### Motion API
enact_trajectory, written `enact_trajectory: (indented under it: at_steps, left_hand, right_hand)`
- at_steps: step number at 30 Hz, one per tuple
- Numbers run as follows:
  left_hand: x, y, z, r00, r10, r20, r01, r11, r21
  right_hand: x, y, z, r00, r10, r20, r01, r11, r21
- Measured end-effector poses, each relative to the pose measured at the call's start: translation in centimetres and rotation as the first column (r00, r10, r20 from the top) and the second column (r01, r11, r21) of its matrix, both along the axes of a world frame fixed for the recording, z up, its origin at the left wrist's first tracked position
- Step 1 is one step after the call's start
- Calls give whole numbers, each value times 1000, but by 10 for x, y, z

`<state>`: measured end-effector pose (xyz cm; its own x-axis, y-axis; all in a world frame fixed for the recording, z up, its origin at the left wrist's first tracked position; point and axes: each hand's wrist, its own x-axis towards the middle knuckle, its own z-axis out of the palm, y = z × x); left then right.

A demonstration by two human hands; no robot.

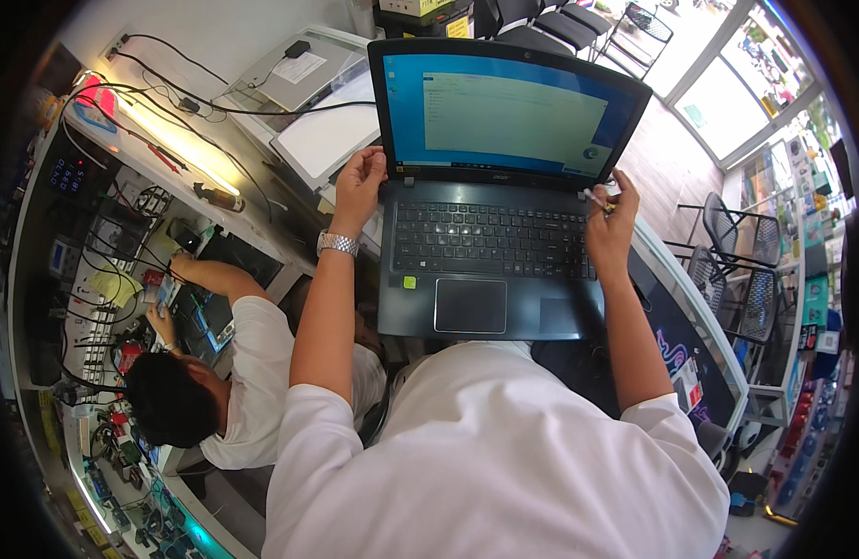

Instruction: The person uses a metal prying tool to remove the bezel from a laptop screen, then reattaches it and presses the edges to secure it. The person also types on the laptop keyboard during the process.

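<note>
An opened black laptop (490,312) is in front of me, its lid up and its lit screen (504,110) showing a pale window on a blue background. My left hand (359,182), with a metal watch (338,244) at the wrist, is closed at the lower left corner of the lid. Its fingertips are partly hidden behind the edge. On the other side, my right hand (611,219) is closed by the lower right corner of the lid, over the keyboard's right end. A small slim whitish thing (594,197) sticks out between its fingers; its kind is unclear.
At the left a person (252,373) in a white shirt works at a bench under a lit lamp (178,140). A printer-like machine (308,70) and a black cable (346,106) are beside the lid. A glass counter (718,373) and black chairs (760,303) are right.
</note>
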<state>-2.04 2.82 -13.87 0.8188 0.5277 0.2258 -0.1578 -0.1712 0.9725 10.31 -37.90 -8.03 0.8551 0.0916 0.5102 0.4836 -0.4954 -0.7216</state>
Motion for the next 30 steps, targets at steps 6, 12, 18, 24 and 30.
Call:
enact_trajectory:
  at_steps: [6,12,18,24,30]
  left_hand:
    - [18,-7,10,985,164,59,-167,985,50]
    - [27,-9,8,976,206,63,-211,975,69]
    - [31,-4,0,973,224,53,-228,966,118]
    - [32,-7,-3,972,221,83,-225,974,39]
    - [33,-8,6,982,164,91,-154,982,-108]
  right_hand:
    - [86,-31,-7,934,231,-271,-80,877,473]
    - [103,-31,-19,914,246,-321,-2,796,605]
    - [112,-27,-21,904,266,-334,25,748,663]
    - [120,-37,-11,763,553,-334,-17,534,845]
    - [141,-28,-6,701,659,-274,-7,390,921]
